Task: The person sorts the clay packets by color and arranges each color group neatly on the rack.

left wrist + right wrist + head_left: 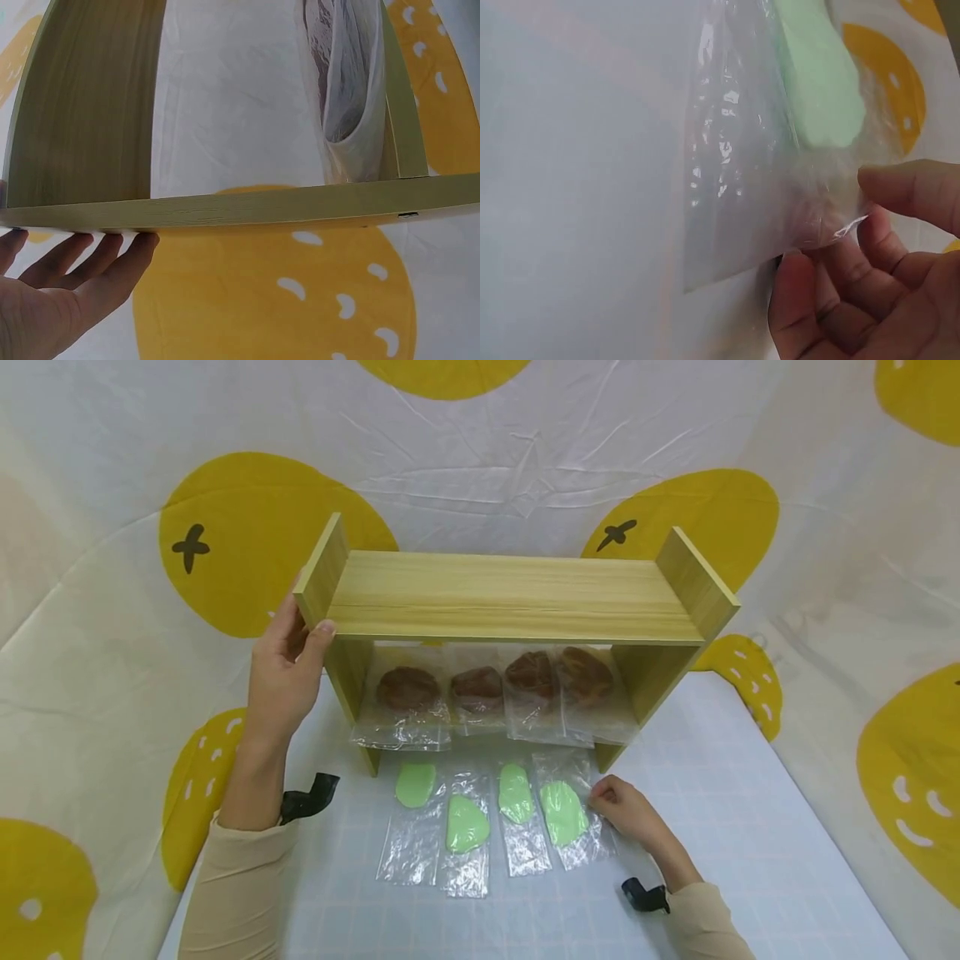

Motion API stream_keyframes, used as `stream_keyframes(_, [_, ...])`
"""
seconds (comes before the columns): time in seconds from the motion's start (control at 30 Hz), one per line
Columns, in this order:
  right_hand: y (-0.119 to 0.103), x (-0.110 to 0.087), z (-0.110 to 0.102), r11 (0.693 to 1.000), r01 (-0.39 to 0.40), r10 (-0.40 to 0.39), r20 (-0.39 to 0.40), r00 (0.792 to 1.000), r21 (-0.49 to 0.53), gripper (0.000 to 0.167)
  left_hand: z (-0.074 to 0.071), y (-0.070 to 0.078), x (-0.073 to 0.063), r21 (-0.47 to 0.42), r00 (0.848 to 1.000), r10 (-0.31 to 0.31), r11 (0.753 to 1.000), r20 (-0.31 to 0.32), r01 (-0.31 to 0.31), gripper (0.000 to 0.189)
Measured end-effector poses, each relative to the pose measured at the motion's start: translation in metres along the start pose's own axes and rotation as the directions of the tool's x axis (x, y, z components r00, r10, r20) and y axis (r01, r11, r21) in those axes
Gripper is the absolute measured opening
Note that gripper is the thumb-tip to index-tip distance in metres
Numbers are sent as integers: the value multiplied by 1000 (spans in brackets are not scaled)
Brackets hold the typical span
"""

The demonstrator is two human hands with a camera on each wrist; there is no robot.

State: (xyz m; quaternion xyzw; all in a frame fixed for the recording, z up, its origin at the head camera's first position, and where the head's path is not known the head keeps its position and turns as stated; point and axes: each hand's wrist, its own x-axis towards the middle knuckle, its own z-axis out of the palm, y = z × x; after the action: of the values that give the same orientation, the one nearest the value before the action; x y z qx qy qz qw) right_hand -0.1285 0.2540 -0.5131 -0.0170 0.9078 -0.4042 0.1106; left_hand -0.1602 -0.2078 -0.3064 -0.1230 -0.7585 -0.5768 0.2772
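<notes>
With fingers of the right hand (624, 812) pinching the edge of the rightmost green bag (566, 814), on the table (525, 922) in front of the shelf (517, 597), handle it lightly, and steady the shelf with the gripping left hand (283, 675).

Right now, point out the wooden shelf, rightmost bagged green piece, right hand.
Wooden shelf (516, 597), head view: top board.
Rightmost bagged green piece (564, 813), head view: its middle.
Right hand (626, 811), head view: its middle.

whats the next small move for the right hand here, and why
Probably lift the rightmost green bag: the right hand holds its edge, four brown bags are already in the shelf, and the left hand grips the shelf's side.
</notes>
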Motion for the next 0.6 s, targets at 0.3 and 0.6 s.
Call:
stream_keyframes(0.3, [4,-3,-1,971,-89,74,77,994,223,26,1,1,0,26,1000,-5,1000,-1,5,52])
stream_keyframes(0.6, [20,-9,-2,825,-147,-28,300,954,545,52,-1,1,-1,24,1000,-15,1000,-4,15,52])
